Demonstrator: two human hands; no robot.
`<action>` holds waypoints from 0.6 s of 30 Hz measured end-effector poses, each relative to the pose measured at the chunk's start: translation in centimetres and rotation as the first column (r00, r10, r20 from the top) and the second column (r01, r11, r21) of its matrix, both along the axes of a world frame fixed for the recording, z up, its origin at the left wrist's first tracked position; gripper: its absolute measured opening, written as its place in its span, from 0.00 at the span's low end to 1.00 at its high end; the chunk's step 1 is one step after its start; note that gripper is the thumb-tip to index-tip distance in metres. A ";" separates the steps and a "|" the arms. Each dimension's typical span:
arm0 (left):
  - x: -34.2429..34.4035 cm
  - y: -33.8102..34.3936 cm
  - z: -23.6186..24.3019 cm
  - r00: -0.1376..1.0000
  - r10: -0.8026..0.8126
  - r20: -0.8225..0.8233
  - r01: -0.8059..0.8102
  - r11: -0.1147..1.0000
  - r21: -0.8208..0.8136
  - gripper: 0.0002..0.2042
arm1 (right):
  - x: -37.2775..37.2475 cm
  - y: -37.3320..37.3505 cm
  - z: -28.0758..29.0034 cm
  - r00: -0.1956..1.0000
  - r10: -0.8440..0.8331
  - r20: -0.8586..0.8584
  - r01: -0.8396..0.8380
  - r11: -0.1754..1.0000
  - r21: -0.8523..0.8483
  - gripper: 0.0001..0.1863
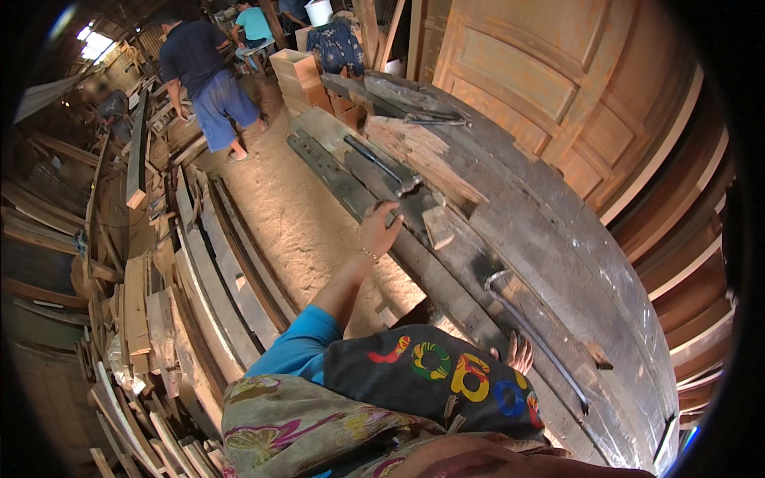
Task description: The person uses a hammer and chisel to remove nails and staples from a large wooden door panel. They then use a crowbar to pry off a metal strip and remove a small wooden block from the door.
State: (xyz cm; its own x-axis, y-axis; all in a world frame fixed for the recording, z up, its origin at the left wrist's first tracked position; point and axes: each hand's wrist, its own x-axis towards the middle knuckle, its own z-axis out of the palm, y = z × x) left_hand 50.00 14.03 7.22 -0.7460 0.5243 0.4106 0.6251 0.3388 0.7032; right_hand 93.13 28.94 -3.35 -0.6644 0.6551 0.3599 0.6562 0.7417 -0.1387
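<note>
My left hand (381, 229) is at the near edge of a worn dark plank workbench (574, 263). Its fingers curl inward with the thumb, and what they close on, if anything, is hidden. Just beyond it lies a hammer (381, 162) with a dark handle and metal head. Beside that hand is a small wood block (437, 226). My right hand (519, 355) shows only in part past my dark clothing, fingers spread on the bench near its edge. Close to it lies a long metal bar (542, 342) with a hooked end.
A rough, splintered board (422, 151) and a metal tool (437, 121) lie farther along the bench. Stacked wooden box shapes (299, 76) stand at its far end. A panelled door (526, 72) leans behind. Long timbers (215, 263) fill the left. A person (199, 72) stands across the floor.
</note>
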 end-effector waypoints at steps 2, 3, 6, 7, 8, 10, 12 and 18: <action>-3.0 0.9 0.2 0.994 -0.012 -0.113 0.004 0.997 -0.077 0.16 | -0.1 0.2 -0.7 0.998 0.043 -0.049 -0.044 0.999 -0.014 0.33; -5.2 1.4 -0.5 0.993 -0.056 -0.101 0.038 0.984 -0.171 0.19 | -0.3 0.4 -0.6 0.998 0.053 -0.041 -0.055 0.998 -0.030 0.33; -12.2 4.3 -3.4 0.938 -0.109 -0.330 -0.056 0.890 -0.453 0.20 | -0.3 0.6 -0.3 0.999 0.033 0.006 -0.032 0.996 -0.087 0.32; -14.3 5.1 -3.8 0.936 -0.201 -0.288 0.000 0.821 -0.571 0.20 | -0.3 0.5 -0.2 1.000 0.025 0.018 -0.023 0.995 -0.099 0.32; -16.3 5.6 -4.1 0.928 -0.289 -0.235 0.056 0.732 -0.679 0.21 | -0.3 0.5 -0.2 0.999 0.016 0.029 -0.013 0.994 -0.111 0.32; -18.5 6.7 -4.2 0.900 -0.407 -0.158 0.119 0.577 -0.808 0.22 | -0.5 0.0 0.0 1.000 -0.001 0.007 0.002 0.994 -0.112 0.31; -20.7 6.8 -4.6 0.855 -0.501 -0.137 0.200 0.560 -0.804 0.22 | -1.0 -0.5 1.6 0.999 0.020 -0.037 -0.024 0.993 -0.111 0.30; -21.6 7.4 -4.0 0.745 -0.631 -0.218 0.247 0.564 -0.788 0.12 | -1.6 -1.2 2.5 0.999 -0.022 -0.026 0.018 0.993 -0.118 0.28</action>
State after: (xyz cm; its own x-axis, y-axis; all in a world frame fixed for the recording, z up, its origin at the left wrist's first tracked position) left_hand 28.43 21.45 3.22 -0.1716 0.9851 -0.0136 0.9852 0.1716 0.0015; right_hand 91.55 27.75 -0.86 -0.6417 0.7070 0.2973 0.6654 0.7060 -0.2427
